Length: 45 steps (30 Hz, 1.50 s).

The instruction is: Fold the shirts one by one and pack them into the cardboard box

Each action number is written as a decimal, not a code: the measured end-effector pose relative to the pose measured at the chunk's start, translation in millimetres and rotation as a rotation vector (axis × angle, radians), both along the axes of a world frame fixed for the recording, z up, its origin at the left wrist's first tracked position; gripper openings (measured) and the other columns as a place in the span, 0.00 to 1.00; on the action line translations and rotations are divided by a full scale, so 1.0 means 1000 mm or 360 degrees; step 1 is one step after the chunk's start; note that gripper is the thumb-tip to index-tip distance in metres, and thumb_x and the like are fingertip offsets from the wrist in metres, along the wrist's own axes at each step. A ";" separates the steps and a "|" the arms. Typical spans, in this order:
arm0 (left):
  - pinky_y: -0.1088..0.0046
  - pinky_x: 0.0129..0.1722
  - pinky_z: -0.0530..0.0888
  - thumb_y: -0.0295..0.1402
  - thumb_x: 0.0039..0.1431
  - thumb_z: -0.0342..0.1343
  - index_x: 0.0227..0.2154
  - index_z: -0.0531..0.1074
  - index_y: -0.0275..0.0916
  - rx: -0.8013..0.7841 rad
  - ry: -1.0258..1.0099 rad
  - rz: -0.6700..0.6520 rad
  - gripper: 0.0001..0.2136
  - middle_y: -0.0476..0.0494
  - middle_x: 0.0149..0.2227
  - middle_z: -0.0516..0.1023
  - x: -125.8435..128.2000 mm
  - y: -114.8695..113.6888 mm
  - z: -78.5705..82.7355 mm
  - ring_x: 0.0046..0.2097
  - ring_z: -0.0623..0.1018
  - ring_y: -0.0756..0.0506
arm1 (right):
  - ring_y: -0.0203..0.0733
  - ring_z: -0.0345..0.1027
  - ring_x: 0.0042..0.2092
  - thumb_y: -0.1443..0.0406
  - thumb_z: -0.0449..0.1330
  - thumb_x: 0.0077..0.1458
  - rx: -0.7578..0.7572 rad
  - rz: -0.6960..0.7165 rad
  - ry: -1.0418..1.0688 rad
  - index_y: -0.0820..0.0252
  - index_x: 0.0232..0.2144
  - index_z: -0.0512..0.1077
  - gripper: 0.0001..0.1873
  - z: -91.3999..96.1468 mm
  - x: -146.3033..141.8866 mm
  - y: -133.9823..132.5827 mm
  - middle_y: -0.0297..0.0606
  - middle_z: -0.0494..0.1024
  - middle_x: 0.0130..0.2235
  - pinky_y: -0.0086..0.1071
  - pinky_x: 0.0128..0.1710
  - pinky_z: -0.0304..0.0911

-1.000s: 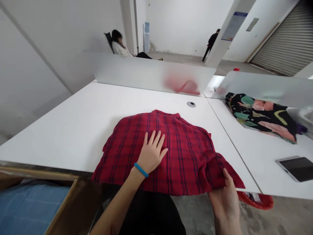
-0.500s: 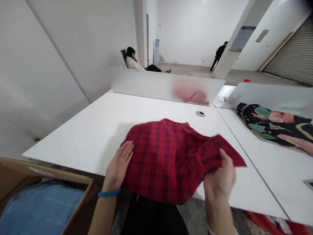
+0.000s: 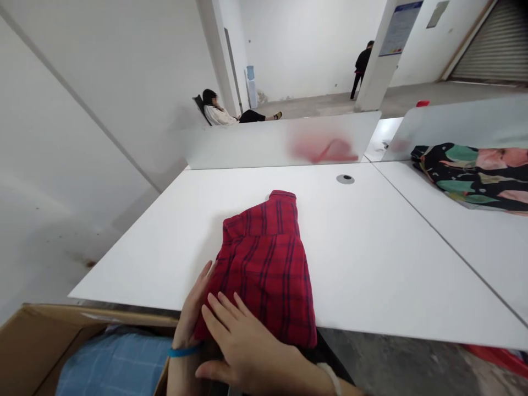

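A red plaid shirt (image 3: 264, 258) lies folded into a narrow strip on the white table (image 3: 371, 253), its near end hanging over the front edge. My left hand (image 3: 190, 319), with a blue wristband, lies along the shirt's left edge with its fingers flat. My right hand (image 3: 243, 344) rests on the shirt's near end, fingers stretched out flat over the cloth. Neither hand grips anything.
An open cardboard box (image 3: 49, 341) with blue checked cloth (image 3: 111, 366) stands at lower left. A floral garment (image 3: 474, 176) lies on the adjoining table at right. A frosted divider (image 3: 256, 140) bounds the table's far edge. One person sits and another stands far behind.
My right hand has carried the shirt's right side over to the left, leaving the shirt folded narrow, and now lies flat on it. My left hand moved to the shirt's left edge.
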<state>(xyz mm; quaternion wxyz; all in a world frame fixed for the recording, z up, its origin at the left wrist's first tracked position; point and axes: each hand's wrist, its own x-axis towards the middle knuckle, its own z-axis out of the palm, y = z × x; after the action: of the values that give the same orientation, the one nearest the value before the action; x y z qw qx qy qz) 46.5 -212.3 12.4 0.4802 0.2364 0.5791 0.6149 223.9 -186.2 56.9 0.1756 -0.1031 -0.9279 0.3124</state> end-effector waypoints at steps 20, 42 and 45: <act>0.57 0.65 0.51 0.44 0.61 0.44 0.55 0.65 0.45 0.0094 0.1746 -0.0263 0.22 0.46 0.61 0.63 0.066 0.045 0.059 0.64 0.59 0.41 | 0.57 0.36 0.67 0.56 0.56 0.58 0.0455 -0.0741 -0.0229 0.63 0.62 0.56 0.33 -0.050 0.083 0.042 0.52 0.49 0.65 0.60 0.61 0.44; 0.49 0.54 0.62 0.59 0.50 0.47 0.61 0.51 0.22 -0.0836 0.2244 -0.0124 0.46 0.17 0.56 0.64 0.004 0.126 0.022 0.58 0.63 0.25 | 0.44 0.50 0.64 0.58 0.51 0.60 -0.1687 -0.1118 0.1062 0.54 0.64 0.48 0.32 -0.069 0.112 0.023 0.44 0.50 0.66 0.44 0.60 0.56; 0.53 0.53 0.65 0.58 0.42 0.57 0.56 0.61 0.27 -0.0813 0.1756 -0.0206 0.44 0.23 0.53 0.70 -0.004 0.128 0.034 0.55 0.68 0.28 | 0.44 0.63 0.57 0.57 0.54 0.57 -0.2173 -0.1083 0.1205 0.54 0.64 0.47 0.36 -0.062 0.114 0.029 0.47 0.58 0.62 0.44 0.54 0.63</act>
<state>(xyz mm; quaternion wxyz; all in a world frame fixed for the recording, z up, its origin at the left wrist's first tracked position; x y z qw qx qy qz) 42.3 -84.1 46.7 0.1873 0.4322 0.8560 0.2129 337.9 -157.6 -5.4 0.4576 -0.3483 -0.3332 0.7472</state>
